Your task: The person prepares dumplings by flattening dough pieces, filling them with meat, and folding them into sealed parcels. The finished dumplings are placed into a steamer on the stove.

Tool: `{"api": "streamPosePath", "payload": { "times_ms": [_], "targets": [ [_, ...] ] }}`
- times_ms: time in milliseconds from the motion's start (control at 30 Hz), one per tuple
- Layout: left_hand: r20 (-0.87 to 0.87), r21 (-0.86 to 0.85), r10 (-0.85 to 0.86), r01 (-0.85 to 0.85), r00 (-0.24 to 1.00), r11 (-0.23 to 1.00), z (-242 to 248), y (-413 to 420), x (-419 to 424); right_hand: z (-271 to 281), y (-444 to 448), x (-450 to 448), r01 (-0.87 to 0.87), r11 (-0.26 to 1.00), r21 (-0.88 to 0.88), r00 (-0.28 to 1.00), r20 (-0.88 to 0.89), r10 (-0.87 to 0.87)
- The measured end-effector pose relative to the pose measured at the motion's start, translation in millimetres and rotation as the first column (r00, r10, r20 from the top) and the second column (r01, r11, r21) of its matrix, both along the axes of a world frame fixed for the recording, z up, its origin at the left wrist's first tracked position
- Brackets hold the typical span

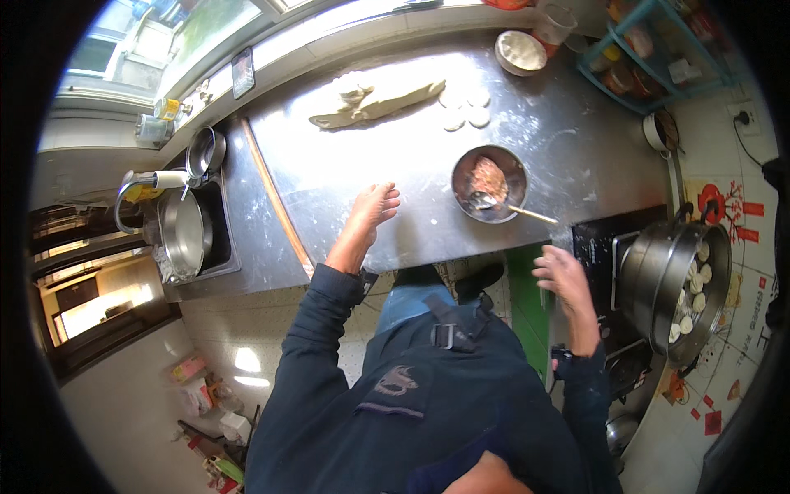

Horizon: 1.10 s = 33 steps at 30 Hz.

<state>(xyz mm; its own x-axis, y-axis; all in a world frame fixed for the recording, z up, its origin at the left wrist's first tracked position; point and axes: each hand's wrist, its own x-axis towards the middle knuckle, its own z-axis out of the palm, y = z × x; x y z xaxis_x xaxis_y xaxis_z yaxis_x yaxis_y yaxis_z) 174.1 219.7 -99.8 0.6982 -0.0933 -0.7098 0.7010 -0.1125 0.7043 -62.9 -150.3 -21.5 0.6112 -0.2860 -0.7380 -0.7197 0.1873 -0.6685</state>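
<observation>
My left hand [376, 205] is raised over the near part of the stainless steel counter [345, 228], holding nothing, its fingers slightly apart. Blurred, my right hand [561, 273] hangs in front of the counter's edge, fingers spread and bare of anything. Between and beyond them sits a metal bowl [461, 163] of minced meat filling [490, 178]. A spoon [534, 214] leans in it, handle over the rim towards my right hand. Farther back lies a long roll of dough [395, 104], with lumps on its left part. Several flattened dough rounds [479, 117] are beside its right end.
A long wooden rolling pin [271, 185] lies left, near the sink [231, 256] with a metal basin [184, 231]. A flour bowl [520, 52] stands back right, beside a blue rack [654, 74]. At right, a steamer pot [660, 278] holding several dough pieces stands on the stove [595, 247].
</observation>
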Motion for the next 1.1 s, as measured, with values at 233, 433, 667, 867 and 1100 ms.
{"api": "streamPosePath", "payload": {
  "times_ms": [233,433,667,867,1100],
  "targets": [
    [0.335,0.491,-0.581,0.389,0.742,0.780,-27,-45,75,-94,90,72,0.331,0.810,0.484,0.927,-0.009,-0.374],
    [0.384,0.674,-0.647,0.279,0.659,0.684,-29,-130,119,-118,71,98,0.510,0.744,0.432,0.802,0.072,-0.593],
    [0.349,0.791,-0.641,0.153,0.683,0.593,-47,-181,140,-129,-32,125,0.578,0.703,0.413,0.725,0.135,-0.676],
    [0.448,0.688,-0.572,0.143,0.687,0.712,-47,-186,126,-138,-88,137,0.614,0.669,0.420,0.684,0.140,-0.716],
    [0.681,0.378,-0.505,0.336,0.530,0.863,-34,-282,111,-134,-108,138,0.638,0.645,0.421,0.647,0.162,-0.745]
  ]
}}
